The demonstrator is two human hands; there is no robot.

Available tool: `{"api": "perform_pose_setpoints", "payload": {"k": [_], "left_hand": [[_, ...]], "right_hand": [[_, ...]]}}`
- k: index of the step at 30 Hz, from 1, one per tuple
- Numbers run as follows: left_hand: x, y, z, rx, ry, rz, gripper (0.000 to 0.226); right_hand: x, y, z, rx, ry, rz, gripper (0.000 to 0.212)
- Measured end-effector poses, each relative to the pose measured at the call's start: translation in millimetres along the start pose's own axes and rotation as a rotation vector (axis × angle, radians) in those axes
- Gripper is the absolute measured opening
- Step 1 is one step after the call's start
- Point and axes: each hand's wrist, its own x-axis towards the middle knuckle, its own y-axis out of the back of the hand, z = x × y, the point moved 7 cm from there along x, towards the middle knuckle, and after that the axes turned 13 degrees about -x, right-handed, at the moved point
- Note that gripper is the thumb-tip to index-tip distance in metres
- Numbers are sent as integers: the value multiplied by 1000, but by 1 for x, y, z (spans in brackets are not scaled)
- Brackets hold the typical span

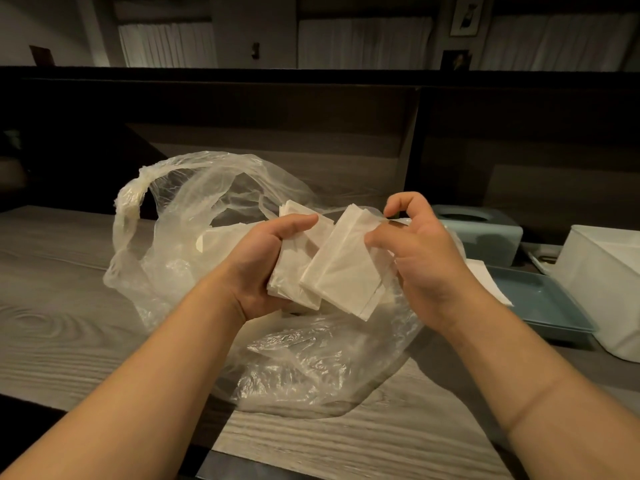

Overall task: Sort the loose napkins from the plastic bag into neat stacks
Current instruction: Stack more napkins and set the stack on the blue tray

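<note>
Hovering above the plastic bag [194, 216] on the surface [62, 271], the left hand [263, 261] clasps a napkin stack [294, 271] in its curled grip while the right hand [426, 258] pinches a second napkin bundle [343, 271] just beside it.

dim restaurant or café interior, seen from a wood-grain counter [62, 306] backed by a dark partition [277, 109]. table-service supplies stand at right: a blue-grey tissue dispenser [485, 233], a blue tray [540, 299] and a white container [602, 271]. beyond the partition, curtained windows [166, 46] and a framed picture [467, 16].
</note>
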Motion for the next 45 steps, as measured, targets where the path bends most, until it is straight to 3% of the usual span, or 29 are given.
{"api": "perform_pose_setpoints", "payload": {"k": [9, 15, 21, 24, 36, 41, 45], "left_hand": [[-3, -7, -2, 4, 30, -45, 32], [-1, -3, -3, 30, 43, -30, 32], [2, 0, -3, -26, 39, -7, 33], [3, 2, -1, -43, 31, 7, 32], [2, 5, -3, -14, 61, 38, 37], [2, 4, -4, -28, 65, 31, 48], [2, -1, -6, 11, 80, 0, 48]], "right_hand": [[0, -3, -3, -59, 64, -18, 34], [0, -3, 0, -78, -23, -37, 31], [-4, -12, 0, -182, 18, -296, 67], [-5, -13, 1, -209, 44, -345, 71], [0, -5, -5, -263, 117, -173, 28], [0, 3, -12, -260, 198, -123, 33], [-3, 1, -17, -205, 201, -252, 32]]}}
